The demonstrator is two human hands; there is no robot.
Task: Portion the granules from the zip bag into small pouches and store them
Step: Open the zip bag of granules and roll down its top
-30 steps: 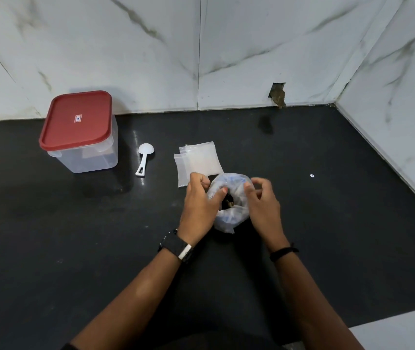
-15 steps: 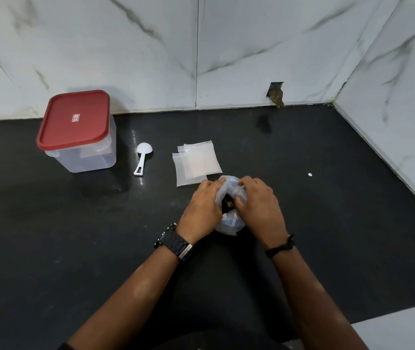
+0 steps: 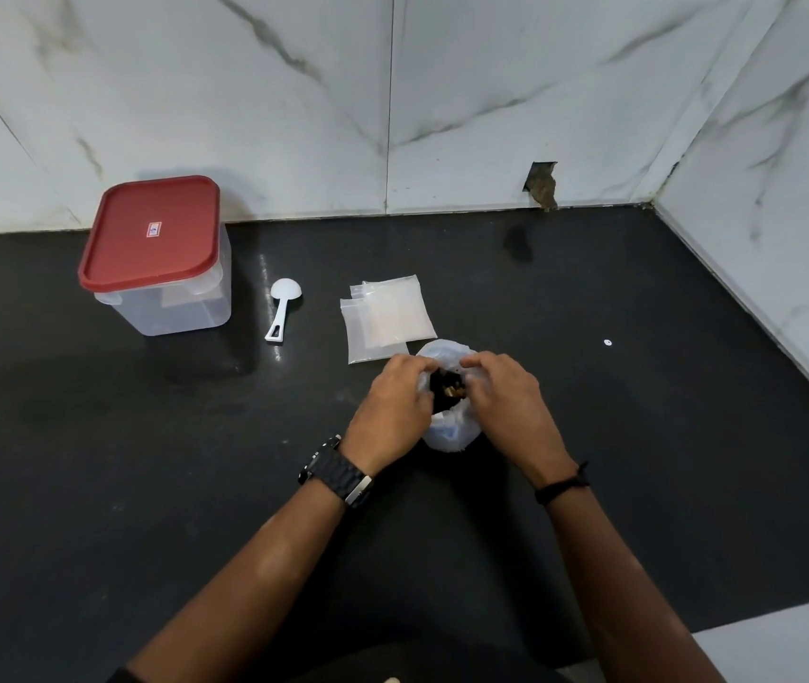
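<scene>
A small, soft, translucent plastic zip bag (image 3: 449,431) sits upright on the black tabletop (image 3: 688,411), just in front of the person. Dark brown granules (image 3: 448,386) show through its mouth. The left hand (image 3: 395,404) and the right hand (image 3: 506,401) each pinch one side of the bag's rim, so the grip of both hands is clamped on the thin film.

The bag looks light and floppy, with no stiffness of its own. It would likely slump or tip if released, spilling its loose contents. The safest hold appears to be the rim near the zip strip, one side per hand, or cupped around the lower, filled part.

Just behind the bag lies a flat stack of small clear plastic pouches (image 3: 385,315), thin and probably slippery to separate. To the left lie a white plastic measuring scoop (image 3: 282,308) and a clear square container with a red lid (image 3: 156,253), closed.
</scene>
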